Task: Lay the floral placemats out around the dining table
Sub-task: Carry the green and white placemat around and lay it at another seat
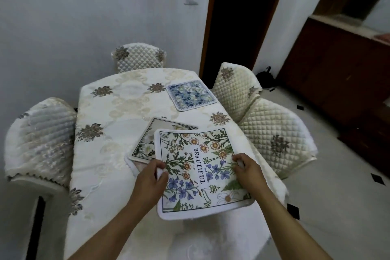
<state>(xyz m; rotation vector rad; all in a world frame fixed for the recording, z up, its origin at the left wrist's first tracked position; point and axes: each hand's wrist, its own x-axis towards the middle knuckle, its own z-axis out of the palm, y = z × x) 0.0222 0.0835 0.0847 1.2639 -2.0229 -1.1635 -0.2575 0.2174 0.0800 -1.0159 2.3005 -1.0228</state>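
Placemat with wildflower print (196,167), held over the near right part of the table (118,112): a squarish white mat with rounded corners, a thin dark frame line, orange daisies, blue blossoms, green ferns and the word "BEAUTIFUL" down its middle. It looks like soft fabric, and its far edge curves slightly. Left hand (150,177) is clamped on the mat's left edge, thumb on top; right hand (245,170) is clamped on the right edge in the same way. Partly beneath it, lying flat and turned at an angle, is a second placemat (147,139) with white flowers on a pale ground inside a dark border; a further pale layer shows under that one's near corner, too hidden to identify. A blue floral placemat (191,94) lies flat at the table's far right edge, well apart from the others. The table carries a cream tablecloth with woven swirls and grey-brown embroidered rosettes. Chairs in quilted cream covers stand close to it: one at the far end (139,57), one at the left side (40,137), two at the right side (236,88) (274,133). Beyond the right chairs are a dark doorway (234,17) and a dark wooden cabinet (337,59).
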